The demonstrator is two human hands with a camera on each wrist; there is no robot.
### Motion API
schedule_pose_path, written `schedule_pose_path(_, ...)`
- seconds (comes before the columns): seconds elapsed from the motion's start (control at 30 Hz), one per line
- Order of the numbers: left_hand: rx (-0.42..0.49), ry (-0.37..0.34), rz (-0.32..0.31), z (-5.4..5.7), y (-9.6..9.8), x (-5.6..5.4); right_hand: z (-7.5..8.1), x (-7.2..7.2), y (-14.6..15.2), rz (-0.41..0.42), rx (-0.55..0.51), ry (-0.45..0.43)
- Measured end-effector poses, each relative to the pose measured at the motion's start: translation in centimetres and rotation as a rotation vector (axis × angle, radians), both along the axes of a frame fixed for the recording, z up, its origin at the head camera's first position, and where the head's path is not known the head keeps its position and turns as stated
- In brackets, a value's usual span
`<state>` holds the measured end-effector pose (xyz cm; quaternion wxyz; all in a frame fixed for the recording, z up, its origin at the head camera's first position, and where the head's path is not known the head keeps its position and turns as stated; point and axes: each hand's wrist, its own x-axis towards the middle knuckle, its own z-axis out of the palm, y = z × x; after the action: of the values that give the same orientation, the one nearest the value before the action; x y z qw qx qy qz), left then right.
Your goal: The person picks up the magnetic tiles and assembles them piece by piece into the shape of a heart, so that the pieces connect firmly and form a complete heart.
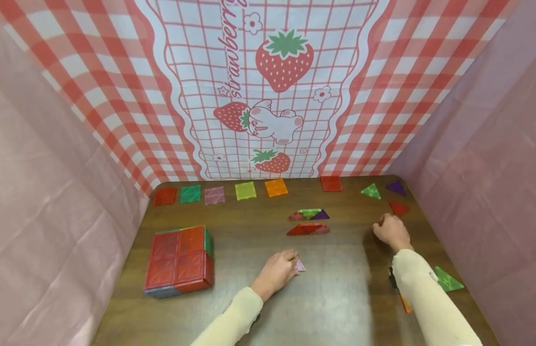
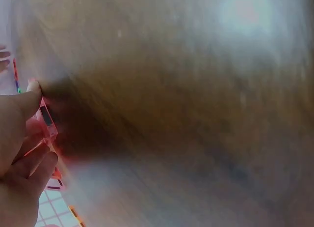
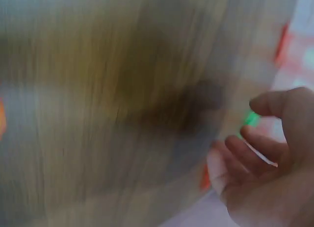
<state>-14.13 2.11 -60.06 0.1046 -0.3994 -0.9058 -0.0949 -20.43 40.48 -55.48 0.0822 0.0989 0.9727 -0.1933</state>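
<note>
My left hand (image 1: 275, 273) pinches a small translucent pink triangular magnetic tile (image 1: 299, 265) low over the table's middle. Thumb and fingers lie at the edges of that pink tile (image 2: 50, 132) in the left wrist view. Beyond it, two short rows of triangular tiles show: one of red and pink (image 1: 307, 229), and behind it one with green (image 1: 310, 213) and purple. At the right, my right hand (image 1: 392, 231) hovers with loosely bent fingers and a gap between thumb and fingertips. A red triangular tile (image 1: 399, 207) is just beyond that hand; the right wrist view is blurred.
A boxy block of red tiles (image 1: 177, 259) stands at left. Several square tiles, including a yellow-green one (image 1: 245, 191), line the back edge. Green (image 1: 371, 191) and purple (image 1: 395, 188) triangles lie back right; a larger green triangle (image 1: 447, 279) and an orange tile (image 1: 405, 303) flank the right forearm.
</note>
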Motion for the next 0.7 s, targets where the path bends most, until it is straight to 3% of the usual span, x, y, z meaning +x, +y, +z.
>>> schedule_pose_path(0.2, -0.014, -0.017, 0.014, 0.0, -0.1, 0.6, -1.0, -1.5, 5.3, -0.032, 0.057, -0.167)
schedule_pose_path(0.43, -0.031, 0.009, 0.028, 0.0, -0.2, 0.3, -1.1, -2.2, 5.2, -0.015, -0.019, -0.209)
schedule_pose_path(0.53, -0.026, 0.010, 0.031, 0.0, -0.3, 0.1, -1.4, -2.1, 4.4, 0.029, 0.062, -0.109)
schedule_pose_path(0.7, -0.037, -0.022, 0.038, 0.1, -0.2, 0.2, -2.7, -1.0, 3.3, 0.064, 0.180, 0.227)
